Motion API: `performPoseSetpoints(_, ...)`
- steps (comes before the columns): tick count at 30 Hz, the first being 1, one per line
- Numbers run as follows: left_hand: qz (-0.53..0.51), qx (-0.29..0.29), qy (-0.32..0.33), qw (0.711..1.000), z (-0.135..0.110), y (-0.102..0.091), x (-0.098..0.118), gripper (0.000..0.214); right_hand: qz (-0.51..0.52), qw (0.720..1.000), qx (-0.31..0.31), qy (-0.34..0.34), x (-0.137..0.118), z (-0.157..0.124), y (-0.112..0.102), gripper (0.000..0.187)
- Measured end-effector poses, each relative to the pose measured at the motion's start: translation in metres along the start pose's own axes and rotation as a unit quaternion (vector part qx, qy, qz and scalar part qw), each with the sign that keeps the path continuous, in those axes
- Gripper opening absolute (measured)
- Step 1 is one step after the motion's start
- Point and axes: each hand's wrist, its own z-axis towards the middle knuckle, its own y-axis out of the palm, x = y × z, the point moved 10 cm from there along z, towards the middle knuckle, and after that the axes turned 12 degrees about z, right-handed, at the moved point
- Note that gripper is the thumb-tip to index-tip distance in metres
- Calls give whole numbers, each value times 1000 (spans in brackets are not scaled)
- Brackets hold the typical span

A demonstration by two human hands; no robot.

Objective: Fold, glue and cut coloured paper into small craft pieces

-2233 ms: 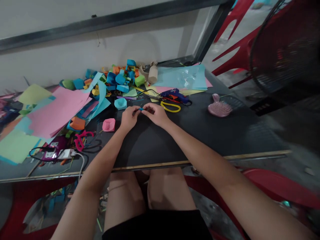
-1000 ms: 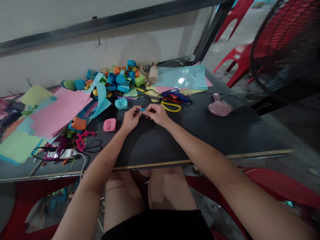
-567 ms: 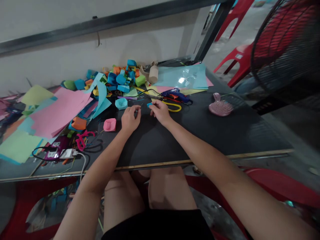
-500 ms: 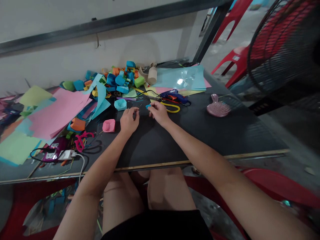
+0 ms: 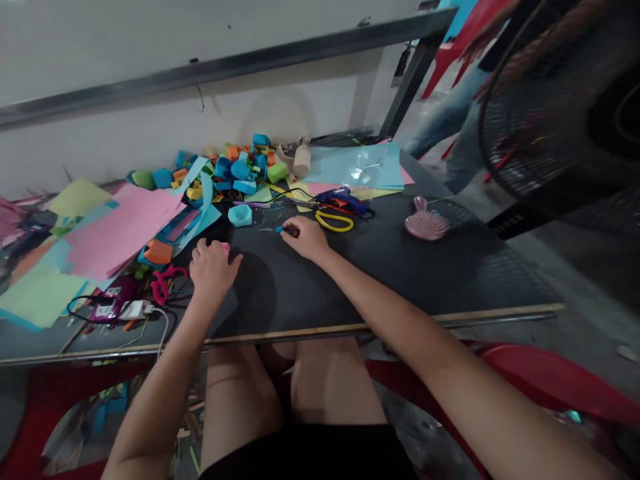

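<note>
My left hand (image 5: 213,268) is over a small pink folded-paper cup (image 5: 226,249), its thumb spread away from the fingers. Most of the pink cup is hidden under that hand. In my right hand (image 5: 306,239), a small blue piece of paper (image 5: 279,230) is pinched between thumb and fingertips, just above the black table. A light-blue folded-paper cup (image 5: 241,215) sits between and beyond the two hands. To the right of it, near my right hand, lie yellow-handled scissors (image 5: 335,222) and a blue glue gun (image 5: 343,199).
Folded paper pieces (image 5: 243,167) are heaped at the back of the table (image 5: 390,267). Coloured sheets (image 5: 125,230) cover the left side, near a power strip (image 5: 113,303). A pink hairbrush (image 5: 427,223) lies right. A fan (image 5: 545,120) and a person's legs (image 5: 445,133) are beyond.
My left hand has moved left and nearer, from open table to over the pink cup. My right hand has shifted slightly left and down with the blue piece. A person has appeared behind the fan.
</note>
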Motion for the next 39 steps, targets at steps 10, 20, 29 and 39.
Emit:
performPoseSetpoints(10, -267, 68, 271, 922, 21, 27, 83, 22, 14, 991, 127, -30, 1, 3, -45, 10)
performPoseSetpoints(20, -348, 83, 372, 857, 31, 11, 131, 35, 103, 984, 139, -40, 2, 3, -39, 20)
performPoseSetpoints(29, -510, 78, 252, 819, 74, 23, 110, 39, 235, 965, 109, -48, 1, 7, -32, 38)
performPoseSetpoints(39, -575, 17, 246, 780, 64, 39, 110, 32, 401, 905, -119, 77, 9, 8, 16, 53)
